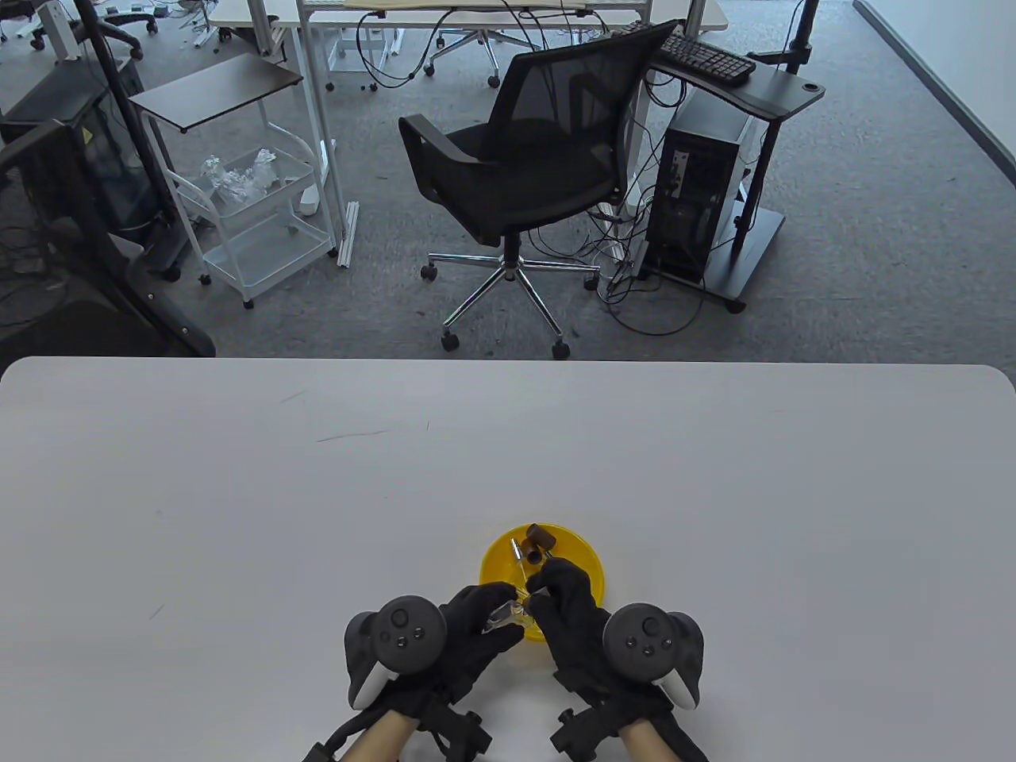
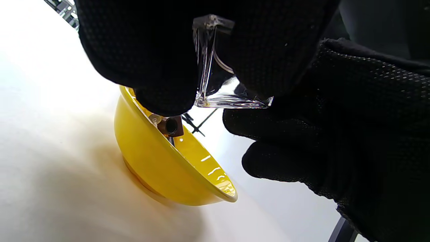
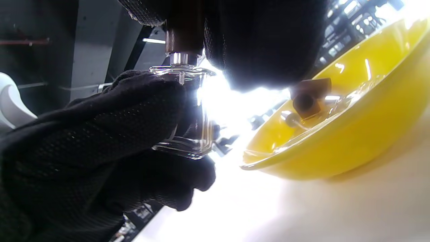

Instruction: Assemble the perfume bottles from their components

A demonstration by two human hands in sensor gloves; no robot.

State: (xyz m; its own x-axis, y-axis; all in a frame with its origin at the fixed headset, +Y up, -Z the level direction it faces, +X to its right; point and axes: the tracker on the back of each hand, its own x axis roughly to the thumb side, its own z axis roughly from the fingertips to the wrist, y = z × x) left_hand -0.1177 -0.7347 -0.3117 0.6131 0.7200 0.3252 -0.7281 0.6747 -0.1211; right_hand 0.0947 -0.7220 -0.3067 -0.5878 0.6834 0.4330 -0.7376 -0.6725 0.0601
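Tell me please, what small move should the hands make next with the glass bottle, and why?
Probably the right hand should press the brown cap straight down. In the right wrist view its silver collar sits just at the neck of the clear square glass bottle, which the left hand grips beside the yellow bowl.

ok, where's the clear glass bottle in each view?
Table view: clear glass bottle low centre, in the left hand.
Left wrist view: top centre, between gloved fingers.
Right wrist view: left of centre.
Shared landmark: yellow bowl.
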